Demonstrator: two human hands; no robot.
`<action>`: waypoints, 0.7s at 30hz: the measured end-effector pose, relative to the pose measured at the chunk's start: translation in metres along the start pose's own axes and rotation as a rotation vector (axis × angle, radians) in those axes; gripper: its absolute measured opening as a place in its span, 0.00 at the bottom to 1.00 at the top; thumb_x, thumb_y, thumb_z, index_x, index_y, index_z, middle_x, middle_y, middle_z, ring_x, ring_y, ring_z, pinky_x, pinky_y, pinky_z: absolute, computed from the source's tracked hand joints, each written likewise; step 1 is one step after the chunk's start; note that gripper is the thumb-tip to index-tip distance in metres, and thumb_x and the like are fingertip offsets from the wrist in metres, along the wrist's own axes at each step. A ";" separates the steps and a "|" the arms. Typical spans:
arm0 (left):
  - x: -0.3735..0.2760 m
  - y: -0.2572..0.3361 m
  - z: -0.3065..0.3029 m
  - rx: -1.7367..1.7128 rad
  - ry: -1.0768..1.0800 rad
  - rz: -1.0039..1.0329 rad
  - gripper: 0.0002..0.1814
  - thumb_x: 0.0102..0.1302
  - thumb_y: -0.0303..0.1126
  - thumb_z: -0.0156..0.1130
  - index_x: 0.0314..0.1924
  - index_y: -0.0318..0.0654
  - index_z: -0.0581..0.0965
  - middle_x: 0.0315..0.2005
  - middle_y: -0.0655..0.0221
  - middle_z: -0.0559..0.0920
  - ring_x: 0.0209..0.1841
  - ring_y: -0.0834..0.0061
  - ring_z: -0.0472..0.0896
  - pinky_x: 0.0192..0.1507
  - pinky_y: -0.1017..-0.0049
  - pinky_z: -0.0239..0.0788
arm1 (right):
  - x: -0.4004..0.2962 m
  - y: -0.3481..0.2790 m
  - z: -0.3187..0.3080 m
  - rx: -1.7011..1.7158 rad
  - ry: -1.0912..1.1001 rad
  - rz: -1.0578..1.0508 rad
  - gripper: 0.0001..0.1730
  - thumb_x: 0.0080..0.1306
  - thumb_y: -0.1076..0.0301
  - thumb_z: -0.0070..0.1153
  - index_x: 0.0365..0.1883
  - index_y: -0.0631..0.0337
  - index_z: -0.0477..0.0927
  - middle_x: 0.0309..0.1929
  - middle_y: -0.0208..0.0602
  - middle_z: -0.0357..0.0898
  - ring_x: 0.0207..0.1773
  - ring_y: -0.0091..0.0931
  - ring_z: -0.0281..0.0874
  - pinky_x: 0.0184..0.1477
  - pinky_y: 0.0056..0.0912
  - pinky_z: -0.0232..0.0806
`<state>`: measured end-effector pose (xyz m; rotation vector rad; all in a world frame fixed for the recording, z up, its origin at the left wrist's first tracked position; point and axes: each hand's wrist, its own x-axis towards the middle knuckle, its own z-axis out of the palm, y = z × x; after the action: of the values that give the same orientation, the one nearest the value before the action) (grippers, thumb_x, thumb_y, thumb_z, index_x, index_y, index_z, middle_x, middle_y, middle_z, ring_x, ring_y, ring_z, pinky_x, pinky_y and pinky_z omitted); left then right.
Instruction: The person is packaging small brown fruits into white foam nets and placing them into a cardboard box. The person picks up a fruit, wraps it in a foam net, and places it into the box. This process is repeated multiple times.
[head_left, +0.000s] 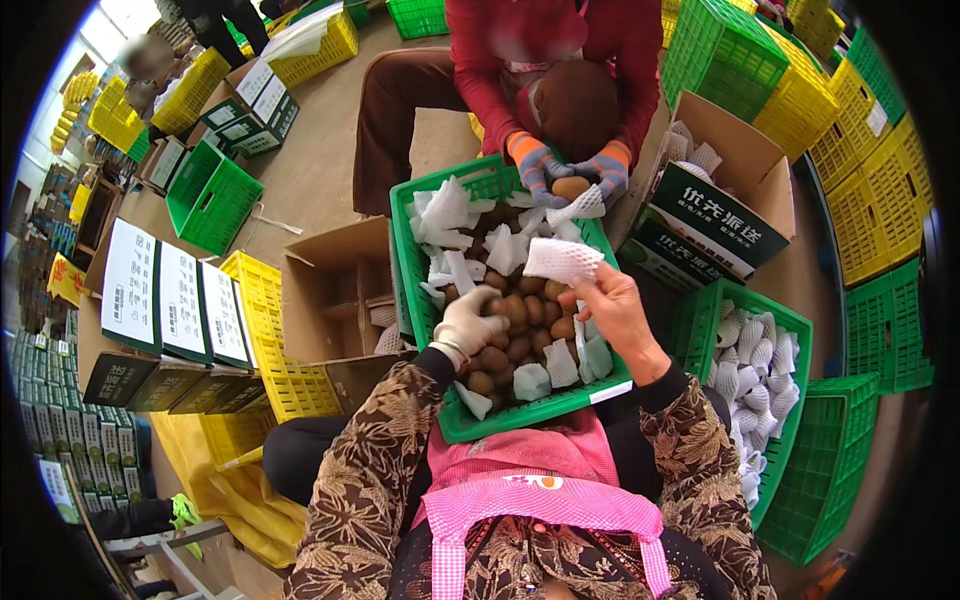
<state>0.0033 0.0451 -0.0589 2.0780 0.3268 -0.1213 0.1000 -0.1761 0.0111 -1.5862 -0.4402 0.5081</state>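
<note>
My left hand (471, 324), in a whitish glove, reaches into a green plastic crate (459, 429) in front of me. Its fingers close around a brown kiwifruit (514, 310) at the top of the pile. Bare, my right hand (616, 304) pinches one end of a white foam net sleeve (562, 260) above the crate's right side. Many loose kiwifruit (517, 349) fill the crate. Among them lie pieces of white foam or paper wrapping (506, 251), mostly toward the far left and the near edge.
Opposite me, a co-worker's gloved hands (574, 176) hold a kiwifruit and a foam sleeve. A divided cardboard box (334, 262) adjoins the crate's left side. To the right stand a printed carton (712, 210) and a green crate (796, 375) of foam-sleeved items. Yellow crates (874, 195) are stacked beyond.
</note>
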 end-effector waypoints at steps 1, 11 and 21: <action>-0.001 0.011 -0.005 -0.497 0.035 -0.153 0.27 0.59 0.31 0.66 0.58 0.34 0.71 0.52 0.60 0.78 0.49 0.63 0.81 0.45 0.69 0.77 | 0.002 -0.001 0.005 -0.179 0.027 -0.065 0.18 0.65 0.68 0.58 0.52 0.65 0.76 0.40 0.40 0.84 0.36 0.23 0.83 0.32 0.26 0.74; -0.003 0.048 0.056 -1.621 -0.160 -0.103 0.20 0.74 0.45 0.50 0.58 0.43 0.72 0.51 0.65 0.79 0.51 0.67 0.79 0.52 0.62 0.74 | -0.006 0.003 0.021 -0.964 0.050 -0.604 0.25 0.50 0.54 0.68 0.42 0.56 0.78 0.37 0.41 0.78 0.32 0.40 0.79 0.30 0.38 0.72; 0.013 0.069 -0.023 -1.183 -0.496 -0.191 0.18 0.69 0.44 0.55 0.52 0.43 0.74 0.45 0.67 0.79 0.41 0.76 0.79 0.41 0.72 0.72 | -0.009 -0.028 -0.004 0.694 -0.319 0.109 0.31 0.55 0.63 0.70 0.54 0.69 0.73 0.35 0.43 0.83 0.20 0.26 0.79 0.20 0.24 0.70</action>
<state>0.0338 0.0346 0.0074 0.8036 0.2014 -0.4306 0.0955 -0.1822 0.0395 -0.8641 -0.3607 0.8931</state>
